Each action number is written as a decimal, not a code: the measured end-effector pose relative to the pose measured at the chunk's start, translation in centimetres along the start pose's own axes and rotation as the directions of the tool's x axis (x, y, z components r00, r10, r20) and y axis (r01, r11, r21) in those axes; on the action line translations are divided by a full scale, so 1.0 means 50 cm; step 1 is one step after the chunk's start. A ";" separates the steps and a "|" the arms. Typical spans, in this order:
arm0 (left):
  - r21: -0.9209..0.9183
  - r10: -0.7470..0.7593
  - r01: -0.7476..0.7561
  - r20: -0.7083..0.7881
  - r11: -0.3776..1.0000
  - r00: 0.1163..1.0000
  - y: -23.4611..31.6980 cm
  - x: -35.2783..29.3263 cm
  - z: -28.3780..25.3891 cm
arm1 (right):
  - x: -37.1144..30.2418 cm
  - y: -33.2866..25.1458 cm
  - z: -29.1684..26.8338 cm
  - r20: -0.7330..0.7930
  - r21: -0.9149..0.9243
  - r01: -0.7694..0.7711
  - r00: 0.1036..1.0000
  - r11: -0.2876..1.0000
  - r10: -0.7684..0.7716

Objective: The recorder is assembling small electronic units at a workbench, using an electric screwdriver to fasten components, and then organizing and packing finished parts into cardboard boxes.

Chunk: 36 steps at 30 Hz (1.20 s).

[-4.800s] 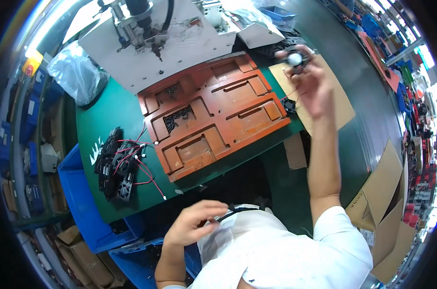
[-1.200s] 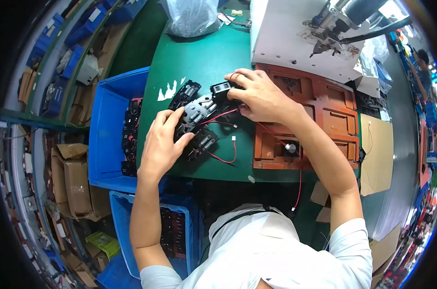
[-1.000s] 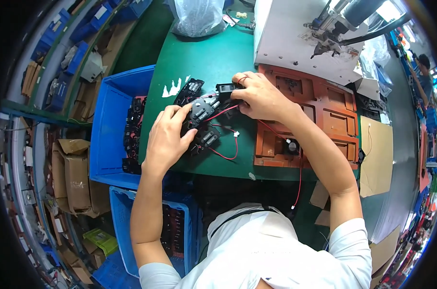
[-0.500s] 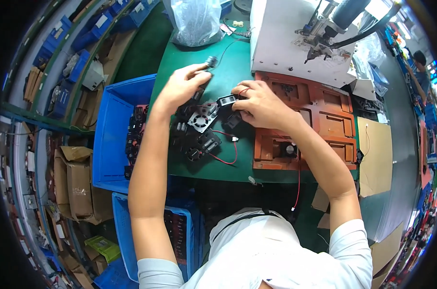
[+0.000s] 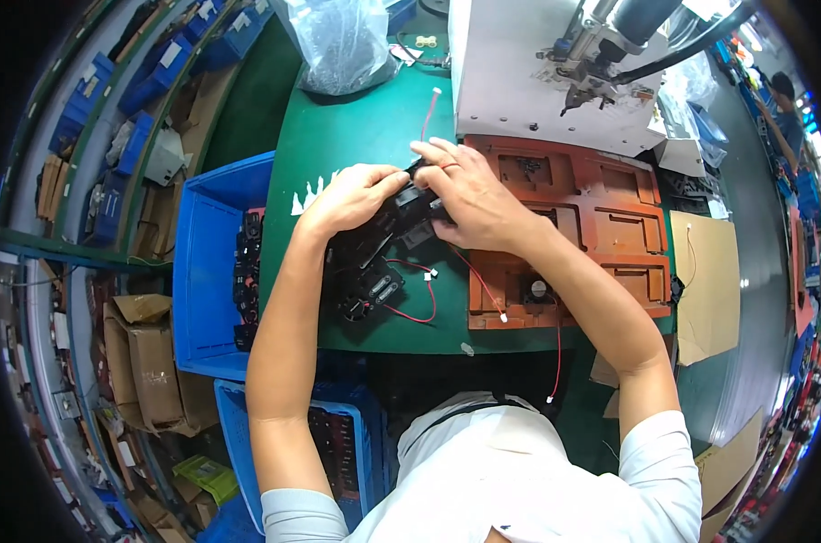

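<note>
Black plastic housing with slotted, boxy edges: held between both hands, over the near-left part of the green worktop, right above a loose heap of similar black fan units. Whether it touches the heap, cannot tell.

Right hand curls round the housing's right end, fingers over the top, thumb below, pinching it; this seems to be the steadying grip. Left hand meets its upper edge, thumb and fingertips drawn close together; whether they pinch or only press is hidden. Working from two sides probably keeps the piece from turning.

Thin red lead with white plug sticks up beyond the fingers, out of their way. Another red lead loops beside the heap.

Just right: orange-brown recessed tray, dark screws in one pocket, which likely stops them rolling; small round fan with pale hub in a nearer pocket.

Left of worktop: deep blue plastic bin with more black parts, presumably within easy reach.
</note>
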<state>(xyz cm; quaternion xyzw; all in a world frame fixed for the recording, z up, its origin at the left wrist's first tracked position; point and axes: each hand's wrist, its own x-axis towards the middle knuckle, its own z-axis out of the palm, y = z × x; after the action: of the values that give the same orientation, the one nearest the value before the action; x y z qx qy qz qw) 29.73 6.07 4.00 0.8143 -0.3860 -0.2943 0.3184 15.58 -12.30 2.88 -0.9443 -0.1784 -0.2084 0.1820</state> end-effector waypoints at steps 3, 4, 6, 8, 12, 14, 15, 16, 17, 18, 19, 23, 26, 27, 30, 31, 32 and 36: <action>0.022 0.147 -0.146 -0.048 0.989 0.988 0.004 -0.015 -0.011 | 0.013 0.007 -0.006 0.131 0.073 -0.047 0.991 0.996 0.037; 0.052 0.220 -0.217 -0.075 0.975 0.973 0.009 -0.021 -0.020 | 0.013 0.010 -0.011 0.132 0.076 -0.052 0.990 0.996 0.042; 0.191 0.227 -0.191 -0.188 0.963 0.956 -0.003 -0.072 -0.063 | 0.015 0.013 -0.017 0.205 0.050 -0.057 0.978 0.997 0.045; 0.341 0.172 -0.090 -0.218 0.936 0.961 -0.049 -0.126 -0.088 | 0.018 0.012 -0.012 0.195 0.065 -0.059 0.980 0.996 0.045; 0.260 -0.163 0.203 -0.166 0.944 0.973 -0.061 -0.147 -0.065 | 0.019 0.014 -0.004 0.206 0.114 -0.059 0.978 0.992 0.035; 0.246 -0.154 0.211 -0.230 0.946 0.961 -0.062 -0.138 -0.052 | 0.014 0.017 -0.005 0.216 0.108 -0.084 0.975 0.991 0.060; 0.242 -0.155 0.211 -0.228 0.947 0.961 -0.050 -0.130 -0.042 | 0.015 0.017 -0.007 0.212 0.105 -0.084 0.975 0.991 0.061; 0.322 -0.184 0.270 -0.271 0.908 0.945 -0.033 -0.121 -0.032 | 0.015 0.013 -0.010 0.215 0.103 -0.086 0.975 0.991 0.062; 0.397 -0.207 0.327 -0.315 0.858 0.926 -0.024 -0.114 -0.027 | 0.015 0.005 -0.014 0.221 0.049 -0.082 0.973 0.995 0.069; 0.399 -0.201 0.321 -0.314 0.859 0.928 -0.024 -0.109 -0.028 | 0.016 -0.001 -0.018 0.222 -0.007 -0.078 0.972 0.997 0.078; 0.422 -0.193 0.319 -0.314 0.848 0.930 -0.027 -0.102 -0.031 | 0.014 -0.004 -0.014 0.215 -0.041 -0.068 0.974 0.997 0.075; 0.390 -0.195 0.378 -0.434 0.839 0.880 -0.006 -0.084 -0.042 | 0.008 -0.005 -0.007 0.200 -0.063 -0.085 0.975 0.994 0.096; 0.372 0.023 0.231 -0.568 0.899 0.823 -0.044 -0.063 -0.049 | 0.004 -0.011 -0.004 0.180 -0.079 -0.078 0.979 0.994 0.091; 0.095 -0.002 0.065 -0.553 0.993 0.833 -0.058 -0.046 -0.046 | 0.008 -0.017 -0.007 0.195 -0.064 -0.076 0.977 0.995 0.087; -0.316 -0.029 -0.127 -0.447 0.940 0.894 -0.046 0.005 -0.023 | -0.003 -0.012 -0.001 0.145 -0.060 -0.081 0.985 0.995 0.089; -0.245 0.029 -0.125 -0.363 0.961 0.931 -0.046 0.016 -0.008 | -0.003 -0.014 -0.002 0.144 -0.064 -0.075 0.986 0.995 0.083; -0.171 0.079 -0.129 -0.271 0.977 0.959 -0.046 0.025 0.003 | -0.005 -0.019 -0.002 0.125 -0.074 -0.086 0.988 0.994 0.095; -0.277 0.082 -0.116 -0.130 0.954 0.988 -0.016 0.020 0.017 | -0.011 -0.024 -0.007 0.067 -0.019 -0.165 0.984 0.986 0.166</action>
<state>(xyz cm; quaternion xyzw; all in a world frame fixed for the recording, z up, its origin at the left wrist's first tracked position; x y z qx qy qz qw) 30.00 5.39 2.66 0.7558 -0.3608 -0.2818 0.4681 14.50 -11.55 3.25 -0.9636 -0.1041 -0.1615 0.1860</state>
